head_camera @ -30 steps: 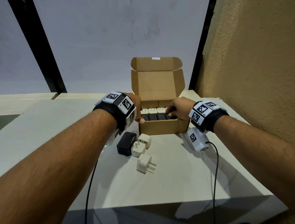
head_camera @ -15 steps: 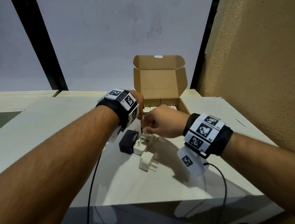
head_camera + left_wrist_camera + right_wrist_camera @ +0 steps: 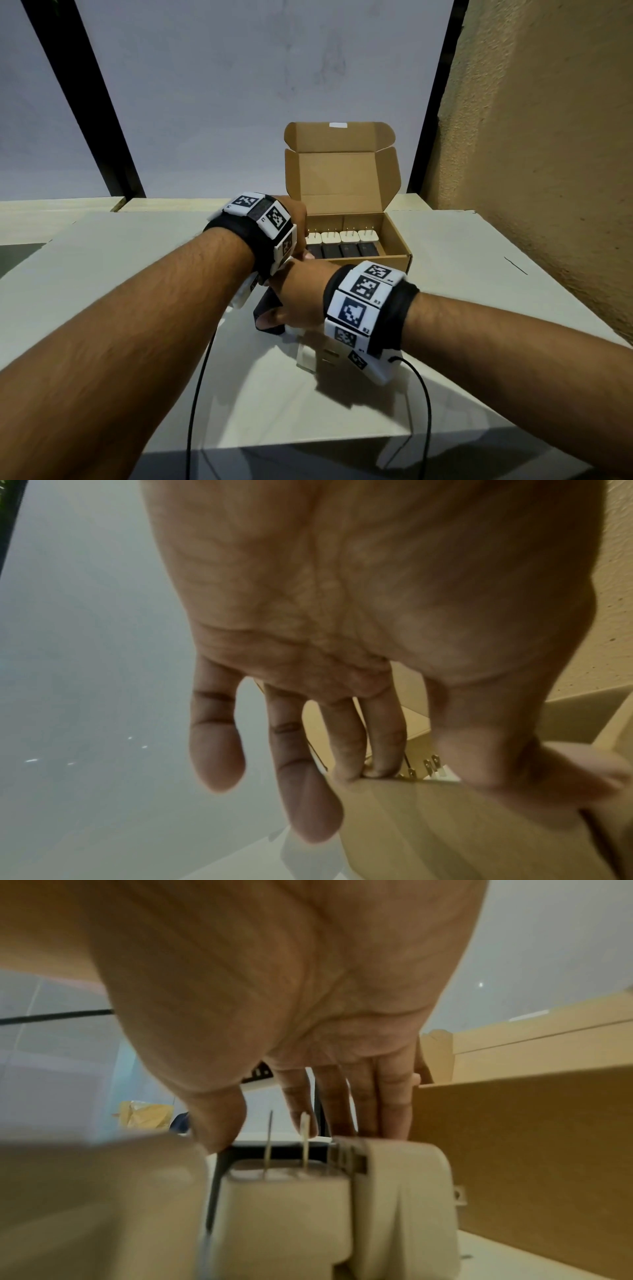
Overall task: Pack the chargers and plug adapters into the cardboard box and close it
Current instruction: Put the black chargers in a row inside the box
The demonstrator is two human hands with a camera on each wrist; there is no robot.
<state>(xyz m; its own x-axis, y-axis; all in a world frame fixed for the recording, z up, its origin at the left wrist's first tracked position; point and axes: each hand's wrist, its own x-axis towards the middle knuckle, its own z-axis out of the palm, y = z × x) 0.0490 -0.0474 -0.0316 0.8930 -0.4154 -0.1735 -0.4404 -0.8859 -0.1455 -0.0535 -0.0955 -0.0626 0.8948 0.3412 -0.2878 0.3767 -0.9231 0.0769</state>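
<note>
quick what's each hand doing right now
Left hand: grips the cardboard box at its near left corner.
Right hand: fingers closing round the black charger.

The right hand (image 3: pixel 301 301) has left the cardboard box (image 3: pixel 397 240) and dropped to the loose chargers on the bench (image 3: pixel 479 274) — its thumb and fingers now touch the black charger (image 3: pixel 265 308).

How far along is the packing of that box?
Well along: the cardboard box already holds a row of white adapters and a row of black chargers. The left hand holds its corner; the right hand reaches the black charger on the table. White adapters remain outside, and the lid stands open.
</note>
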